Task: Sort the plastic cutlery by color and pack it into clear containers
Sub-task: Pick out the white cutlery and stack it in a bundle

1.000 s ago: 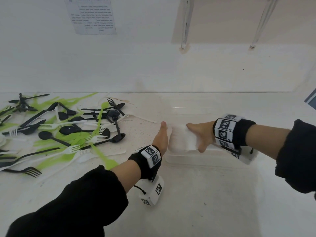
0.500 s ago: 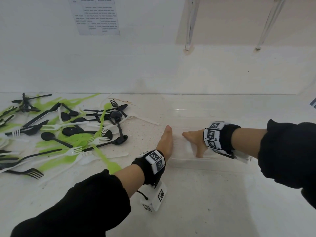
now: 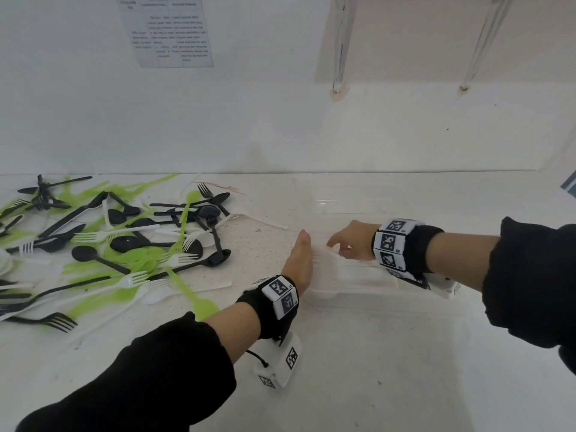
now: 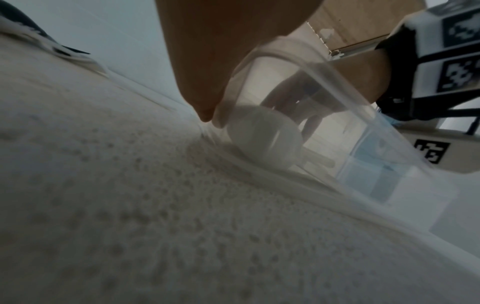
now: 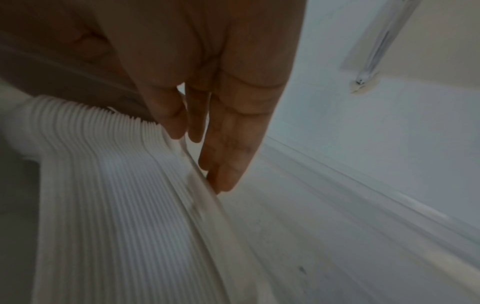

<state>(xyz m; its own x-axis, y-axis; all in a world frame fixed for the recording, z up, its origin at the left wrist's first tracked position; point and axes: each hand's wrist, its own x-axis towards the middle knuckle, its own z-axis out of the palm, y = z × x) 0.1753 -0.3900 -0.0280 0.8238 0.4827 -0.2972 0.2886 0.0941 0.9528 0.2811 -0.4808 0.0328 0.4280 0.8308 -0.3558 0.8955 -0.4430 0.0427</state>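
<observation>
A clear container lies on the white table, holding a nested stack of white cutlery. My left hand stands flat and straight against the container's left end; in the left wrist view my left hand presses the clear container wall, with a white spoon bowl showing through it. My right hand reaches down inside the container. In the right wrist view my right hand's straight fingers touch the far side of the ribbed white cutlery stack, gripping nothing.
A mixed pile of black, green and white forks and spoons spreads over the table's left side. Behind stands a white wall with a printed sheet and two clear rods. Bare speckled tabletop lies in front.
The right hand held a white cutlery stack at the container's left end, lowered it in, and now only touches it with straight fingers. The left hand stayed against the container's end.
</observation>
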